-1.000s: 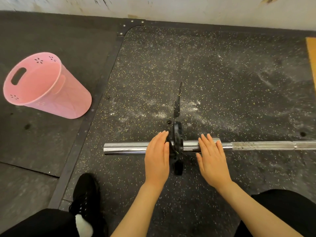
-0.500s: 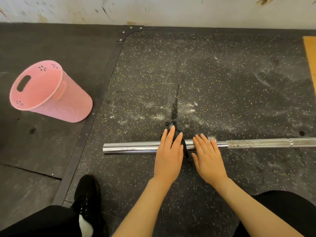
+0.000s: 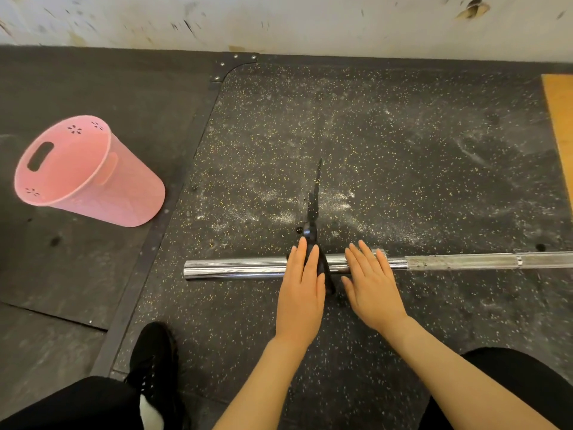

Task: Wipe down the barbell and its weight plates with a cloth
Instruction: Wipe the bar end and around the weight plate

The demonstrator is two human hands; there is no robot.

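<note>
Both our hands lie flat, left hand (image 3: 300,293) and right hand (image 3: 372,287) flanking the thin plate (image 3: 313,212) on the barbell (image 3: 235,269) near the mat's (image 3: 403,150) left edge: rigid, heavy, slick chrome, so we'd grip the sleeve

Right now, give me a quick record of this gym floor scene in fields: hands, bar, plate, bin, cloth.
left hand: flat, fingers straight, on the plate
right hand: flat, fingers straight, over the bar
chrome steel barbell: lying on the speckled black rubber floor
thin black weight plate: on the sleeve, seen edge-on
pink plastic bin: tipped on its side, left
cloth: none visible
</note>
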